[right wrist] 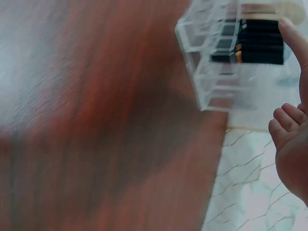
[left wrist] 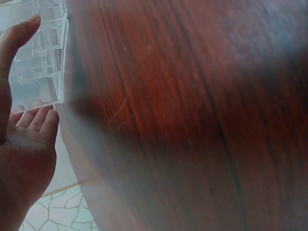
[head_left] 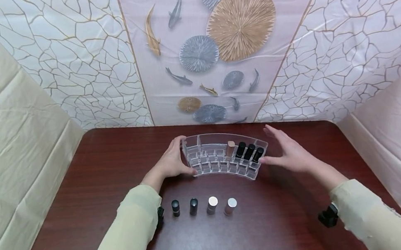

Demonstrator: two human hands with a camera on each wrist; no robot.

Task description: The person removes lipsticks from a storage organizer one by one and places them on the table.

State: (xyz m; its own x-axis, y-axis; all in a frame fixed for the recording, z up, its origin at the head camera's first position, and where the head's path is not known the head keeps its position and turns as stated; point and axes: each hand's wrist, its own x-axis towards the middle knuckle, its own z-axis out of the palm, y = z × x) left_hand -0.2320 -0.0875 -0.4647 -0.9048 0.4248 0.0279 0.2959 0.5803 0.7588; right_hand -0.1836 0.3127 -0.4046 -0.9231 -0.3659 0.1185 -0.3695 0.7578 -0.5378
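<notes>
A clear, curved acrylic lipstick organizer (head_left: 211, 137) with stepped slots lies toward the back of the table. At its left end my left hand (head_left: 170, 161) grips it, thumb by the front corner and fingers around the back corner. My right hand (head_left: 293, 152) is spread at the other end, thumb right at the front edge; its other fingers stand apart from the organizer in the right wrist view. Three black lipstick tubes (head_left: 250, 151) fill slots at the right end, beside a brownish tube with a peach top (head_left: 230, 148). The remaining visible slots hold nothing.
In front of the organizer a row stands upright on the dark red wooden table (head_left: 114, 160): two black tubes (head_left: 194, 206) at left, then a white-topped tube (head_left: 212, 205) and a silver-topped one (head_left: 230, 207). A patterned cloth (head_left: 196, 92) hangs behind the table.
</notes>
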